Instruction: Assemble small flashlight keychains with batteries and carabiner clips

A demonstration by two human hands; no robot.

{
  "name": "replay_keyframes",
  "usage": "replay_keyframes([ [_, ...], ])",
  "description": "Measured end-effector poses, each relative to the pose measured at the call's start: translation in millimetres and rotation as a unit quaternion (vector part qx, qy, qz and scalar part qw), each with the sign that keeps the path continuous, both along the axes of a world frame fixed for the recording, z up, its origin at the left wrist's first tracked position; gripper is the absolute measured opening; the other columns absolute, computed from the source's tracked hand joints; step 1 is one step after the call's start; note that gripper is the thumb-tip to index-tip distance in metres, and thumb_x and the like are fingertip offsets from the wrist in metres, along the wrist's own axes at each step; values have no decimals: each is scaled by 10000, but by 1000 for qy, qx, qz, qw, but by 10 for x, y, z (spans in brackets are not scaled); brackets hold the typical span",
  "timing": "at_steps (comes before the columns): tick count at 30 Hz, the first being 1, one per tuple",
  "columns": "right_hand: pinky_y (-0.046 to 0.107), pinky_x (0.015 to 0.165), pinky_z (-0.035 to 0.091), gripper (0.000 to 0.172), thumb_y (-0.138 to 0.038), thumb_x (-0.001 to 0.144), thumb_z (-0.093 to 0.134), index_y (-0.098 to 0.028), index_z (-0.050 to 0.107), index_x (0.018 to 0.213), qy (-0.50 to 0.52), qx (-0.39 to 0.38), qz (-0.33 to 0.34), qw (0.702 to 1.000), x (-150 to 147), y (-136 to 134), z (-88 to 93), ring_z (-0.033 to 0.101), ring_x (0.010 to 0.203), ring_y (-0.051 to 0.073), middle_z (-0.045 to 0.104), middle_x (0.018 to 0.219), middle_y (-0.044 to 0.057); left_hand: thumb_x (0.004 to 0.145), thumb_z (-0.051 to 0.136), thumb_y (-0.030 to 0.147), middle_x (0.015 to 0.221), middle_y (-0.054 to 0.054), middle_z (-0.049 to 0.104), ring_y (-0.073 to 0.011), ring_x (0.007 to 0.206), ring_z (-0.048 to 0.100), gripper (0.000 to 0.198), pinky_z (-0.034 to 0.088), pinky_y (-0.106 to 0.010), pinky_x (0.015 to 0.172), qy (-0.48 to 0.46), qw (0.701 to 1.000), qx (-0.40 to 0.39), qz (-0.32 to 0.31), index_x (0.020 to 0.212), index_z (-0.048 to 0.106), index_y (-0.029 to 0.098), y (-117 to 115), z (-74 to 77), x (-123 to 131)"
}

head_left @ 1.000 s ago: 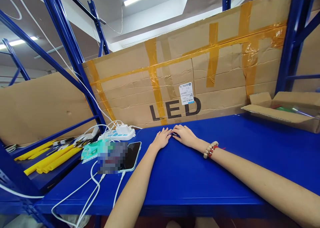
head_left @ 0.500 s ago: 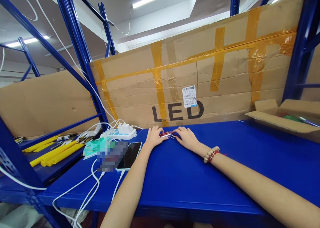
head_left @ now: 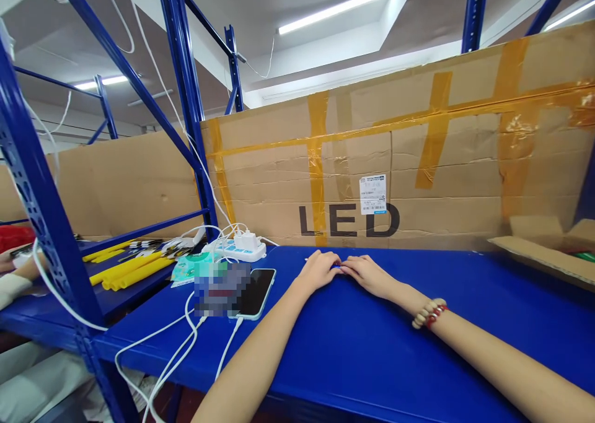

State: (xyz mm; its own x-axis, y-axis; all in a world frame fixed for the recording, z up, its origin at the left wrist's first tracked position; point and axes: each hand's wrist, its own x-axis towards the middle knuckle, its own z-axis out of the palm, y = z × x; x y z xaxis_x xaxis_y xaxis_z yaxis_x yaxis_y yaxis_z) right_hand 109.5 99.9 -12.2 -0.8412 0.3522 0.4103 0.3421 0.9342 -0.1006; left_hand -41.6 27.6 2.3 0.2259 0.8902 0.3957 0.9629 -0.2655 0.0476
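Note:
My left hand (head_left: 320,270) rests low over the blue shelf top (head_left: 353,342), fingers curled and closed. Close against it, fingertips nearly touching, is my right hand (head_left: 370,276), also closed, with a beaded bracelet (head_left: 430,313) on the wrist. A small bit of something blue (head_left: 336,266) shows between the fingertips. To the left of my left hand a thin pale tip pokes out. The fingers cover most of what lies in them, so its kind cannot be told.
Left of my arm lie a phone (head_left: 261,293) on a white cable and a power strip (head_left: 253,251) with chargers. Cardboard (head_left: 279,187) marked LED stands behind. An open carton (head_left: 548,259) sits right. Yellow tubes (head_left: 139,271) and another person's sleeve (head_left: 12,288) are farther left.
The view has swung left. My hands have come together, and the red and silver slim pieces seen between them are now mostly covered. Another person's arm has come into view at left.

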Motion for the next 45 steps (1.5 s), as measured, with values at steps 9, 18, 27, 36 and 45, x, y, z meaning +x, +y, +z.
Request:
replay_keyframes([
  [9,350,821,417,305,-371,880,379,-201,617,967,68,-17,-8,998,425,302,1,604,878,203,670,968,71,887,416,312,978,-4,677,-158,894,607,245,411,-263,832,-47,999,7,-1,961,634,230,47,-36,58],
  [18,332,776,412,245,-311,874,407,-196,603,963,110,-26,-45,993,410,190,-16,607,803,189,676,910,60,870,378,467,892,-36,652,-191,838,603,362,445,-292,784,-40,997,25,65,864,628,206,24,-59,146],
  [27,351,847,334,218,-257,899,398,-185,598,947,93,64,-57,992,446,49,68,564,909,189,662,969,64,942,213,324,1045,-34,534,-155,942,552,323,405,-247,866,43,999,-2,1,1042,504,225,35,-72,124],
  [36,356,877,339,466,-437,930,257,-161,618,1031,79,22,-26,996,306,-30,-4,579,909,200,668,1020,90,937,246,255,988,-46,551,-161,921,554,278,435,-263,829,70,996,50,-33,1034,501,203,87,-122,163],
  [45,308,762,437,423,-458,914,305,-184,596,1054,91,-51,-42,994,364,2,-20,610,911,216,659,1028,87,899,351,365,977,-48,584,-189,903,567,266,446,-315,805,-51,995,79,-36,1066,480,203,79,-154,159],
])
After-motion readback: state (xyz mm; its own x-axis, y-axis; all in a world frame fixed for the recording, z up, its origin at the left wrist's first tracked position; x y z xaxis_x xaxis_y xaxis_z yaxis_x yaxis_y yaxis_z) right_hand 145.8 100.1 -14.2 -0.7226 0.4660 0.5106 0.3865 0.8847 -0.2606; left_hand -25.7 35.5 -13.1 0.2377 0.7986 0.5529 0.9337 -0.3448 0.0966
